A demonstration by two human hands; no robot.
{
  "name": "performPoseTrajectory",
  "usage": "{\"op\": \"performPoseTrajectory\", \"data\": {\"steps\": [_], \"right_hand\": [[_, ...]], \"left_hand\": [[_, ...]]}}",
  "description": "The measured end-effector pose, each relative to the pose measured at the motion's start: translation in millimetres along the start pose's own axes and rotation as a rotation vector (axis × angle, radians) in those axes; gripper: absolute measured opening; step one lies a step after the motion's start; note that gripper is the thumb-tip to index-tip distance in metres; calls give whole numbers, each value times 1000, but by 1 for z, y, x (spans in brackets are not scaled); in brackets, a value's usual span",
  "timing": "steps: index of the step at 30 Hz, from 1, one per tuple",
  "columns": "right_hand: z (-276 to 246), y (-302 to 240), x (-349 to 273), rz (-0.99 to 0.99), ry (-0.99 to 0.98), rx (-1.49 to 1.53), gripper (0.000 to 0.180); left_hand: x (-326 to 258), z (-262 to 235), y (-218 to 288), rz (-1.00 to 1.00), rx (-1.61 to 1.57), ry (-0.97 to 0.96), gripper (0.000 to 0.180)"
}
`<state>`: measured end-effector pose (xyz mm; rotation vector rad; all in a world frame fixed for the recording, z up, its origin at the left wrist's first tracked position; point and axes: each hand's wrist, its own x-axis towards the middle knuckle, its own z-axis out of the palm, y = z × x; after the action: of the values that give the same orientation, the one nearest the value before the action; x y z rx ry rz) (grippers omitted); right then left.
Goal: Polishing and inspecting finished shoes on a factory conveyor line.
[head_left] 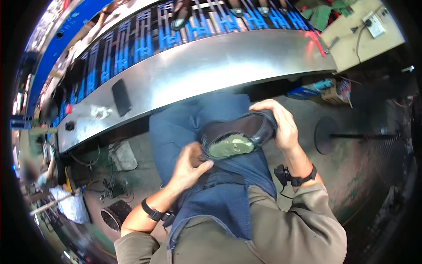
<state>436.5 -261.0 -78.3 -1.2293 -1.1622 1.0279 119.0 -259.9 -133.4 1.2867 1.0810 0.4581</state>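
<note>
A dark brown shoe lies across my lap, tilted so that a pale green oval surface shows within its dark rim. My right hand wraps round the shoe's right end, fingers over the far edge. At the other end my left hand is closed on the shoe's near left edge, its thumb pointing right; its fingertips are blurred and partly hidden. Under the shoe is a blue apron over my legs.
A shiny metal ledge runs in front of my knees, with a black phone on it. Beyond are blue conveyor racks carrying dark shoes. A pale table with a socket stands far right. A cardboard box lies below it.
</note>
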Motion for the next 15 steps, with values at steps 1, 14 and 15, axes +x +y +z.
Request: {"op": "performPoseTrajectory", "data": {"steps": [1, 14, 15], "right_hand": [[-16, 23, -1, 133, -27, 81, 46], [-2, 89, 9, 210, 111, 198, 43], [-1, 93, 13, 179, 142, 181, 44]], "left_hand": [[18, -9, 29, 184, 455, 14, 85], [105, 22, 16, 731, 500, -180, 89], [108, 22, 17, 720, 514, -145, 89]]}}
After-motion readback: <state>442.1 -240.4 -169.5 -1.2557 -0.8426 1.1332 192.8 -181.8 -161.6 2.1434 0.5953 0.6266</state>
